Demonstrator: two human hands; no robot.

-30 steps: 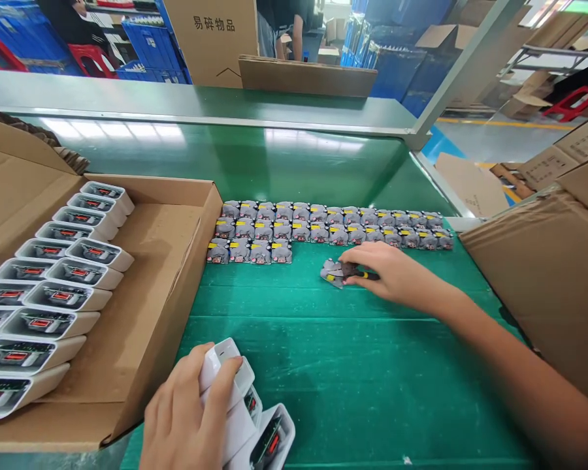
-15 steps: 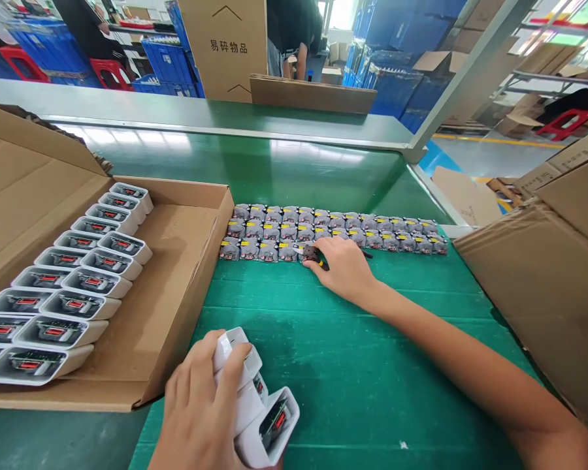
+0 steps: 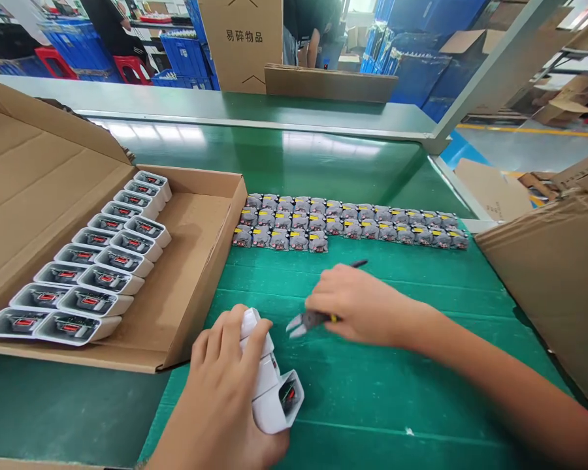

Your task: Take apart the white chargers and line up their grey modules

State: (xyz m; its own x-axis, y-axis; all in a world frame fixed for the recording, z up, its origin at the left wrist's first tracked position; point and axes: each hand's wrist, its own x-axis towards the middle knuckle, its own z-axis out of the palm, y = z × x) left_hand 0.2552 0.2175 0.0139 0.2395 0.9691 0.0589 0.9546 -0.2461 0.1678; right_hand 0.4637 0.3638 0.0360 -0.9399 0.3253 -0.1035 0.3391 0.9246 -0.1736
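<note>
Low over the front of the green mat, my left hand [image 3: 225,385] is wrapped around several white plastic housings [image 3: 269,398] held in a stack. Dark parts and a bit of red show inside the nearest housing's open end. My right hand [image 3: 357,303] grips a pair of cutting pliers [image 3: 311,320], jaws pointing left toward the housings and apart from them. Its dark handle end sticks out above my fingers. Beyond my hands, small grey parts with yellow marks [image 3: 298,222] lie in three rows, the nearest row shorter than the others.
To the left an open cardboard box [image 3: 196,261] holds rows of white housings [image 3: 120,261] with red pieces inside. Another carton [image 3: 549,274] stands at the right edge. A metal ledge [image 3: 186,108] runs behind the mat, with cardboard on it. Other people are in the background.
My right hand has lifted the pliers off the mat by the grey parts and brought them nearer, toward the housings. My left hand still holds the stack, now turned slightly. The view has shifted.
</note>
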